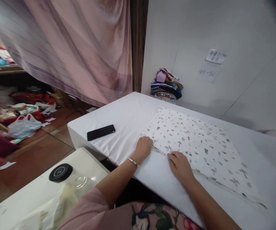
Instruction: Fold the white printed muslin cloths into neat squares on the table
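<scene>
A folded white cloth (pixel 195 147) with small grey and brown prints lies flat on the white-covered table (pixel 125 118). My left hand (pixel 143 149), with a metal bracelet (pixel 133 162) at the wrist, is closed on the cloth's near left corner. A little to the right, my right hand (pixel 179 164) grips the near edge, its fingers bent over the layers and partly hiding it. The cloth's near edge shows stacked folds running toward the right.
A black phone (pixel 101 132) lies left of the cloth. Folded clothes (pixel 167 85) are piled by the wall. A lower white surface (pixel 37 188) at left bears a round black case (pixel 60 172) and clear plastic. A pink curtain (pixel 92 48) hangs behind; bags (pixel 25 125) sit on the floor.
</scene>
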Demonstrator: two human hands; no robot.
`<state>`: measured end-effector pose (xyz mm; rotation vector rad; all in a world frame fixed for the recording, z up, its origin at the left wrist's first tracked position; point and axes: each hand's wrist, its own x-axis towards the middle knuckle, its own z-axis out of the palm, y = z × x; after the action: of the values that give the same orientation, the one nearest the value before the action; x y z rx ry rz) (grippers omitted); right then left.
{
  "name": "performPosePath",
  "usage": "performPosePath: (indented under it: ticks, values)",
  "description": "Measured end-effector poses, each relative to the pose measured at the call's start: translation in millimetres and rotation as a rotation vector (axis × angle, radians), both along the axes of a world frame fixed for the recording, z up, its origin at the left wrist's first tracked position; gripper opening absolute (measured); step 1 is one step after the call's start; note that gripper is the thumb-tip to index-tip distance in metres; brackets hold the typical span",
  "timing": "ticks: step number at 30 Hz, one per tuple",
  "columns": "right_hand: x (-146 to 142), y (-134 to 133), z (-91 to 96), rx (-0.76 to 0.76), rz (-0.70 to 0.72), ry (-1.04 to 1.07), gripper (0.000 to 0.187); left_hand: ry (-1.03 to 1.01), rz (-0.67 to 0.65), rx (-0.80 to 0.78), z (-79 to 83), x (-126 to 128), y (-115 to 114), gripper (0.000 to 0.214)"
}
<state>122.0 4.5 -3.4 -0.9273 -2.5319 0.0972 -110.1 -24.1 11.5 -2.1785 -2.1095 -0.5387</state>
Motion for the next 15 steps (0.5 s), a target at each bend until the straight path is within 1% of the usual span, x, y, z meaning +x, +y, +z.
performPosePath:
  ticks: [6,9,13,15]
  values:
    - [2,1,-9.5,0.031,0.016,0.03,0.025,-0.054,0.045,-0.004,2.7,-22,-9,0.018]
    - [3,1,-11.1,0.032,0.013,0.039,0.025,-0.115,0.078,0.021,3.0,-33,-14,0.021]
    - [2,0,-10.1,0.018,0.017,0.041,0.025,-0.296,0.129,0.051,3.3,-46,-18,0.028]
    - [1,-1,-8.6,0.009,0.015,0.041,0.025,-0.429,0.207,0.021,5.2,-52,-17,0.028]
